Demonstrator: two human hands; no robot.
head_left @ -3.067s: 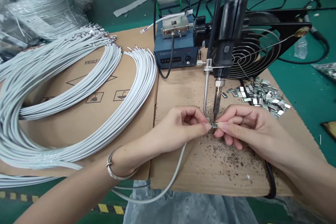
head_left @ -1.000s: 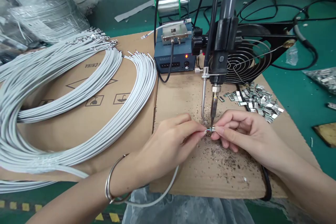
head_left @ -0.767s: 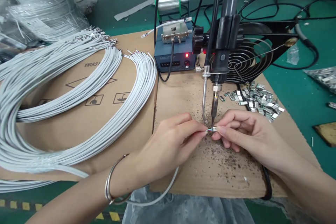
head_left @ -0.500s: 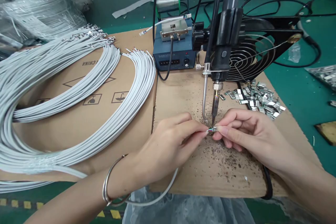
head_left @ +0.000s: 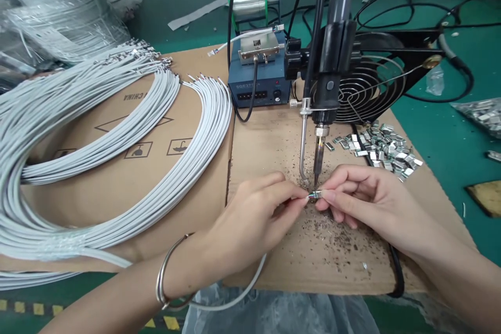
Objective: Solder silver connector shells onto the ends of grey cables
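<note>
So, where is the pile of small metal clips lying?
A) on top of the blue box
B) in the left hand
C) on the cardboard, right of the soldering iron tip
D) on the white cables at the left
C: the pile of metal clips lies on the cardboard, right of the soldering iron tip.

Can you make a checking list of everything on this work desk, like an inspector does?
Surface: brown cardboard sheets on a green table.
Job's things: small metal connector pinched under the soldering iron tip; white cable runs back under the left wrist.
Clutter: pile of metal shells; dark specks on the cardboard.
Fingers: left hand and right hand both pinch the connector.
Cables: big loops of white cables; black wires behind.
Surroundings: blue solder station, solder spool, black fan, plastic bags.
</note>
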